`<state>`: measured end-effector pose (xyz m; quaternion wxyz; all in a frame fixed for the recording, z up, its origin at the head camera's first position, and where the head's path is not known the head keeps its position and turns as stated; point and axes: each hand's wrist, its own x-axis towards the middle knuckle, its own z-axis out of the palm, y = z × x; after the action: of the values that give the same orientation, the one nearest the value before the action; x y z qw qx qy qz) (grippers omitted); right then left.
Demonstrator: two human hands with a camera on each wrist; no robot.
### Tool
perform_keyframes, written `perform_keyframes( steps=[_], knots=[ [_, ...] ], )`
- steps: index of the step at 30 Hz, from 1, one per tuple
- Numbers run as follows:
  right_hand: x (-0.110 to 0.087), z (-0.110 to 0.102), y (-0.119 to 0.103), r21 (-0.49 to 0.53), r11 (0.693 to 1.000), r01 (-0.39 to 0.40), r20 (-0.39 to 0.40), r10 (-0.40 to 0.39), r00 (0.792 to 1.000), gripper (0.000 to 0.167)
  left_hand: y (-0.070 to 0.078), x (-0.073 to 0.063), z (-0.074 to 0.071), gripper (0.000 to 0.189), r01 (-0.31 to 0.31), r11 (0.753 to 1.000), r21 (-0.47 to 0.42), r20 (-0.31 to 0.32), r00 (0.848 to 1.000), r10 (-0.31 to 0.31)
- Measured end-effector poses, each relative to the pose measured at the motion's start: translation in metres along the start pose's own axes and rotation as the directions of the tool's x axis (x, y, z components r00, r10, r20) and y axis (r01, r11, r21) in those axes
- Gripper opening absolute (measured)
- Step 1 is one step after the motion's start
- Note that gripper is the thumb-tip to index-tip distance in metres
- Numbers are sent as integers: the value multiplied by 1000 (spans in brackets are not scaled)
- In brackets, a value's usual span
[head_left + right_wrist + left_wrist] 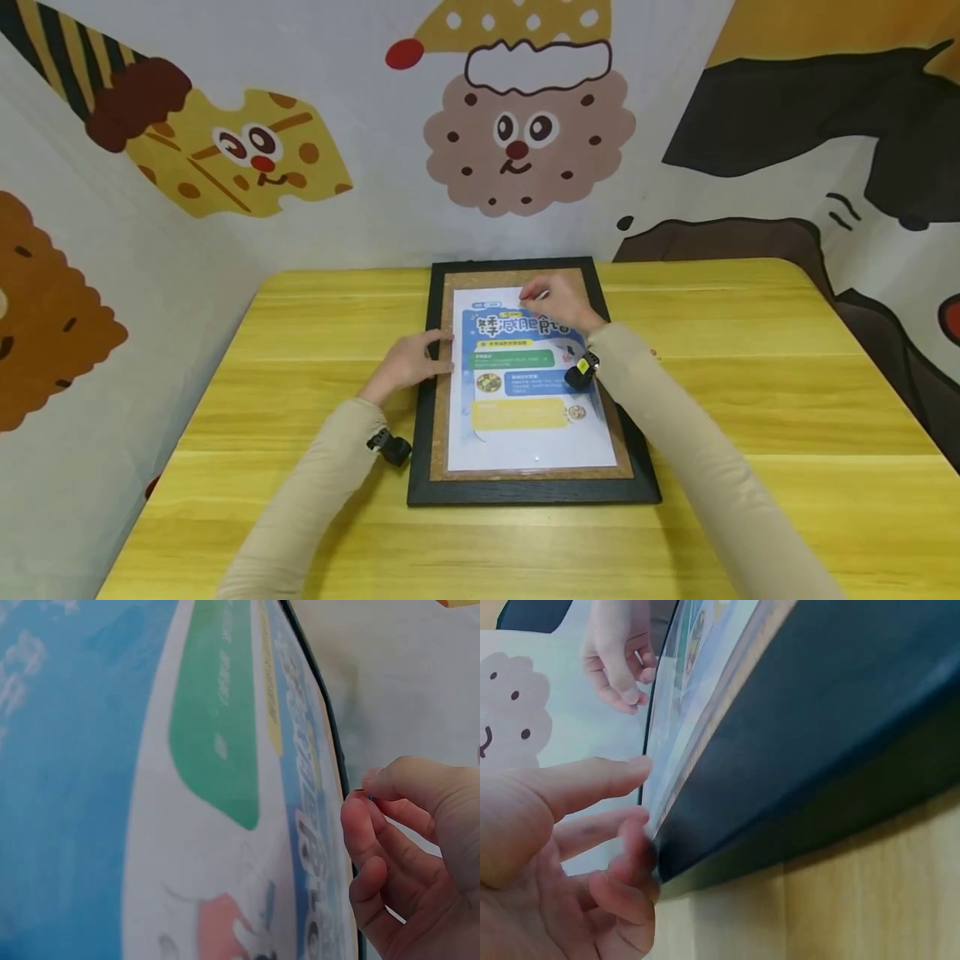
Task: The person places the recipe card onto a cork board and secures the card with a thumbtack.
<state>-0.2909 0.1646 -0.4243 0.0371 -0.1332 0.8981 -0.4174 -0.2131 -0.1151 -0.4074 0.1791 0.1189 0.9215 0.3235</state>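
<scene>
The right hand [558,304] pinched a tiny object [361,791] near the far short edge of the poster [528,382], the left hand [408,358], loose-fingered and empty, at its long left side

The site is an indoor tabletop station, indicated by a table [750,375] with a yellow wood-grain top and rounded far corners. A white wall covering [375,233] stands behind the far edge, continues past the left edge, and carries large printed cartoons: a yellow cheese wedge [225,187], a pink biscuit [555,187] and a brown biscuit [45,333]. The covering fills the background, so the room type, possibly a home or classroom, cannot be confirmed.
</scene>
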Motion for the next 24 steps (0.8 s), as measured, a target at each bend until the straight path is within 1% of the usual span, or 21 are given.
perform_keyframes(
  steps=[3,6,9,13,17,24],
  knots=[
    [2,3,1,3,1000,-11,-7,11,1000,17,-1,1,-1,51,-20,999,25,-69,997,22],
    [4,6,2,10,999,-32,-7,32,999,18,-3,4,1,54,-32,999,36,-88,996,35],
    [6,10,2,27,998,-60,-3,60,998,19,-5,7,2,64,-46,997,54,-63,997,50],
    [11,11,0,46,995,-87,14,87,996,19,-9,14,2,75,-56,997,45,-11,998,56],
    [15,8,-3,46,994,-102,33,101,994,20,-13,19,0,77,-66,998,22,25,998,66],
    [21,8,-4,38,995,-91,51,89,995,19,-18,20,-5,86,-90,996,25,97,991,87]
  ],
)
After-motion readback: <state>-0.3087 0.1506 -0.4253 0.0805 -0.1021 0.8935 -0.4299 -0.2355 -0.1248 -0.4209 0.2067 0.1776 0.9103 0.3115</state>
